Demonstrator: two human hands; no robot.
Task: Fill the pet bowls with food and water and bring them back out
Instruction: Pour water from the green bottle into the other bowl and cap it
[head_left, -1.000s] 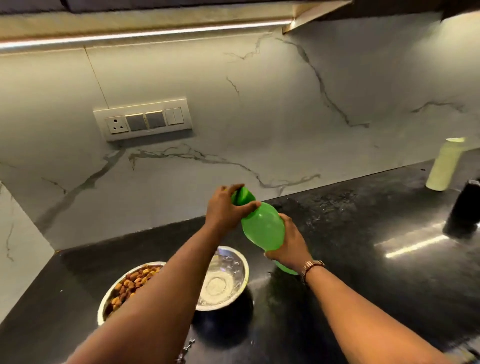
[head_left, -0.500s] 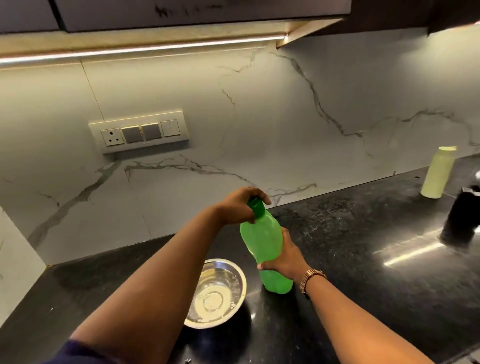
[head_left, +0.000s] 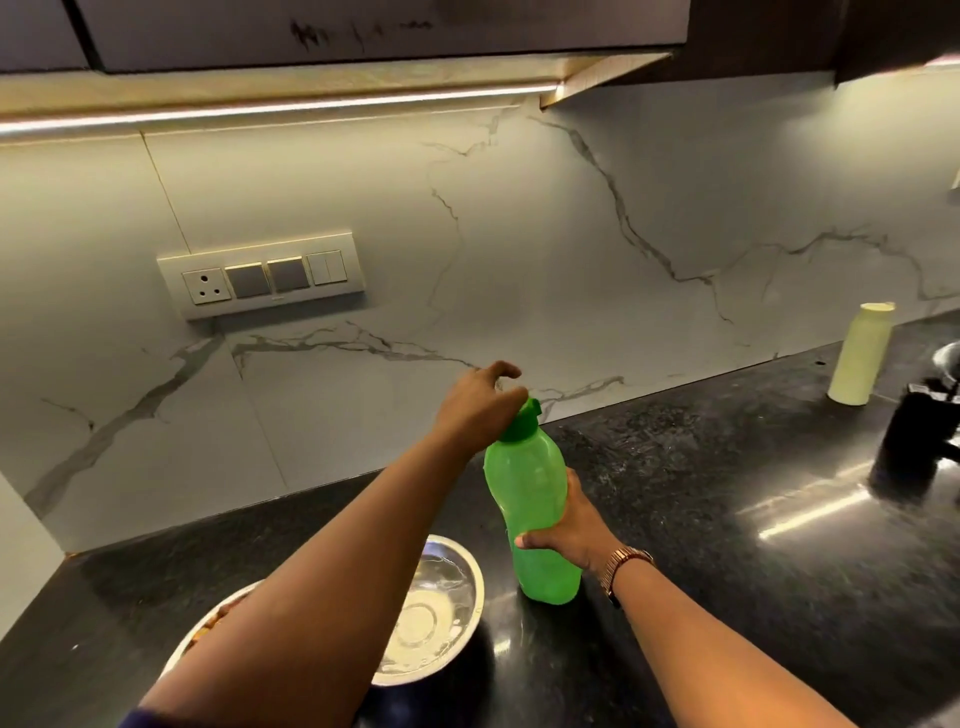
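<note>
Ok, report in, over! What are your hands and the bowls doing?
Left hand at green plastic bottle cap; right hand gripping bottle. Steel water bowl filled, food bowl behind arm. Nothing blocking.

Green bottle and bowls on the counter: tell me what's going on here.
A person stands the green bottle upright on the black counter; the right hand grips its body, the left hand is at its cap. Beside it, a steel bowl holds water; a second bowl with kibble peeks from under the left arm.
</note>
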